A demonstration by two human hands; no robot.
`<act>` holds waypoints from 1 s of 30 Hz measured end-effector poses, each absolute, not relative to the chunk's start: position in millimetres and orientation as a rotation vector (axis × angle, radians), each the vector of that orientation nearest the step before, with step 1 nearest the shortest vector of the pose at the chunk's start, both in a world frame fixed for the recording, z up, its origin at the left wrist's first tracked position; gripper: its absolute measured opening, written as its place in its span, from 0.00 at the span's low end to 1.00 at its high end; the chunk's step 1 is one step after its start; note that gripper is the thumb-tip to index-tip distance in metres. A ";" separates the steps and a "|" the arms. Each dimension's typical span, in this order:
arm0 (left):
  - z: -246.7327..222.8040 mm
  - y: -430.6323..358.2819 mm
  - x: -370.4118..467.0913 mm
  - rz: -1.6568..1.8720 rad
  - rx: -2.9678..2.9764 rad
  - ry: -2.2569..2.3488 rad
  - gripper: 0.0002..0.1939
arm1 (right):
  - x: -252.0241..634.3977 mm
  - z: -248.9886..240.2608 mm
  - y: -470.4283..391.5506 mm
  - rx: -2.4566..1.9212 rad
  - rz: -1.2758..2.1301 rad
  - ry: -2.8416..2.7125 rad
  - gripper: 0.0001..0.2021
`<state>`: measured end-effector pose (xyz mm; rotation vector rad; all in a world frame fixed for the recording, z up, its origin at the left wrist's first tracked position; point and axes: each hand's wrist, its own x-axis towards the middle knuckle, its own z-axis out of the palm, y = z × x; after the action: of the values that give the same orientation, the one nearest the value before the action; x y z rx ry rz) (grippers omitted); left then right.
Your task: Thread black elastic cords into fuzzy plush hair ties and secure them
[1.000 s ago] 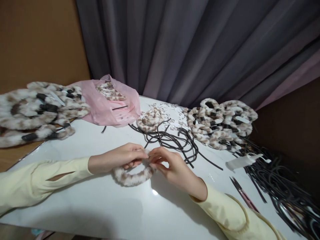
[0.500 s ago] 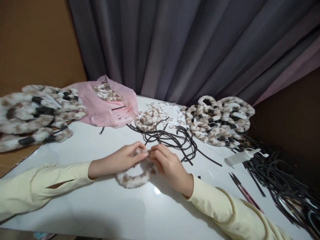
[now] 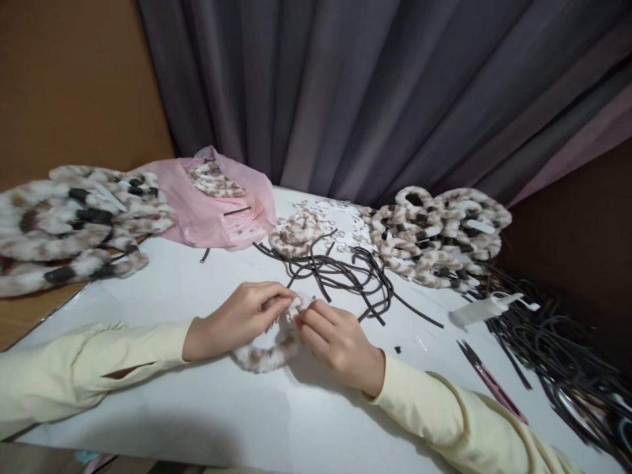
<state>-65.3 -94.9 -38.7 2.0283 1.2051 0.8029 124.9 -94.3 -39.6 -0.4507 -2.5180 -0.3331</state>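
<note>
Between my two hands is a furry white-and-brown ring (image 3: 264, 359), its lower curve resting on the white table. My left hand (image 3: 241, 316) pinches the upper left of this ring between thumb and fingers. On its upper right, my right hand (image 3: 338, 342) is closed, with the fingertips pressed into the fur. A small whitish bit shows between the fingertips; I cannot make out what it is. Just beyond my hands lie several loose black cords (image 3: 340, 273). Past them sits a small heap of furry rings (image 3: 296, 234).
Piles of furry rings with black sections stand at left (image 3: 83, 224) and right (image 3: 434, 237). A pink plastic bag (image 3: 192, 210) holds more fur pieces. At right are a white squeeze bottle (image 3: 481, 311), pink-handled scissors (image 3: 494, 385) and a tangle of black cords (image 3: 567, 355). Small metal rings lie behind.
My fingertips have drawn slightly apart at the top of the furry ring, and a whitish bit now shows between them. The whole view has shifted a little.
</note>
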 end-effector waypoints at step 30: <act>-31.7 -92.3 -60.8 0.628 1.141 1.098 0.17 | 122.3 -55.6 -104.6 -0.667 0.034 -2.316 0.09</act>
<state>-60.8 -92.3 -31.7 1.1409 1.0984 0.6281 122.3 -104.6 -55.6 -0.6668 -2.3164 0.0336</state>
